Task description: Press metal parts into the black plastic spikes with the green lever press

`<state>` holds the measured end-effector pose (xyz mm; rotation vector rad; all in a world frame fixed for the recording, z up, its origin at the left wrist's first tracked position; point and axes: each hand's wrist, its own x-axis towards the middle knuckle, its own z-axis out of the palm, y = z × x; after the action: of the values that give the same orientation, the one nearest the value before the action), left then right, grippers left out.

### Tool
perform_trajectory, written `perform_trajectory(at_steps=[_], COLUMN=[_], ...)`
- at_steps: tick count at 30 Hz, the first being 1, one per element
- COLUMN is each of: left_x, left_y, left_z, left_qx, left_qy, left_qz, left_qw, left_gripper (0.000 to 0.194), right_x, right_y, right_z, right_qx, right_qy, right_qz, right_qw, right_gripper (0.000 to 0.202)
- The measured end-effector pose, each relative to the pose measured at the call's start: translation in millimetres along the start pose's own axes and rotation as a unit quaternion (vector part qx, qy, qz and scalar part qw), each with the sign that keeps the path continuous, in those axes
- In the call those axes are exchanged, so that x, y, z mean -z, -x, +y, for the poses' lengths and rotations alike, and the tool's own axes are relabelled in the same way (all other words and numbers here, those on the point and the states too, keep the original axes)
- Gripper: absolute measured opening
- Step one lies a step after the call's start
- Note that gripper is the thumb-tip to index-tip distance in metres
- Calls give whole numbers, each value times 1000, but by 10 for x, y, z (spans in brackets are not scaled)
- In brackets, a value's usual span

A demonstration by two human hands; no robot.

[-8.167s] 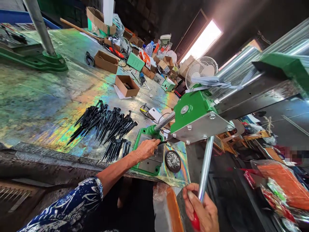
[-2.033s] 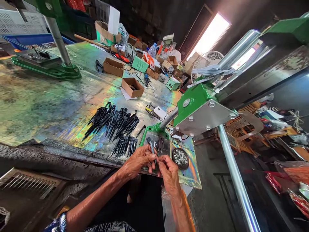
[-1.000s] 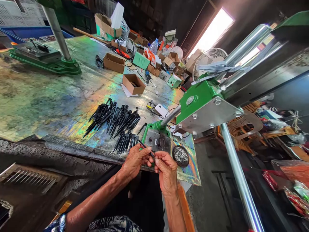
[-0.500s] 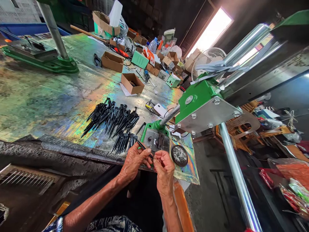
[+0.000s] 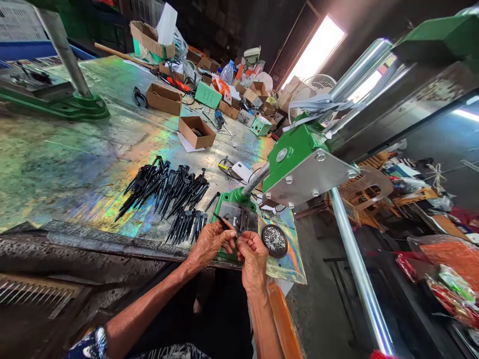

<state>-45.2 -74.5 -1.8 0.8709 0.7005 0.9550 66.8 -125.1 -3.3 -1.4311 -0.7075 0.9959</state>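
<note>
Worktable: near side of green press base, left hand pinches black piece, long axis slanting down toward right hand; right grip, cannot tell.

A white fan stands near cardboard boxes, a clear bottle amid clutter.

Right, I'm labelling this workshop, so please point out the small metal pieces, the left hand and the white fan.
Small metal pieces (image 5: 275, 239): head view, middle of the heap.
Left hand (image 5: 208, 243): head view, back of the hand.
White fan (image 5: 310, 91): head view, its round grille.
</note>
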Motion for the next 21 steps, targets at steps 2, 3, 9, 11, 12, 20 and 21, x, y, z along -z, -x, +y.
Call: perform_trajectory(at_steps=[2,3,9,11,12,20,21], left_x=[-16,-23,-44,-52,-56,-66,-64], left_y=[-82,-124,-386,-480,-526,-725,-731], left_z=[-38,-55,-137,-143,-142,-119,-122], left_qx=[-9,-14,-40,-47,-53,-55,-50], left_qy=[-20,-29,-102,-138,-156,-257,-267], left_qz=[5,6,15,20,20,19,18], left_qw=[1000,999,994,989,986,965,962], left_gripper=[32,32,18,13,12,15,16], right_x=[-14,-21,4,70,119,789,902], right_y=[-72,-107,-224,-191,-156,348,403], right_z=[13,17,10,-43,-88,-786,-885], right_qx=[1,2,9,9,8,-3,1], right_qy=[-5,-8,-39,-52,-58,-118,-117], right_qz=[16,20,23,29,33,82,84], right_qw=[1000,1000,999,998,998,990,990], right_gripper=[21,21,26,26,27,28,26])
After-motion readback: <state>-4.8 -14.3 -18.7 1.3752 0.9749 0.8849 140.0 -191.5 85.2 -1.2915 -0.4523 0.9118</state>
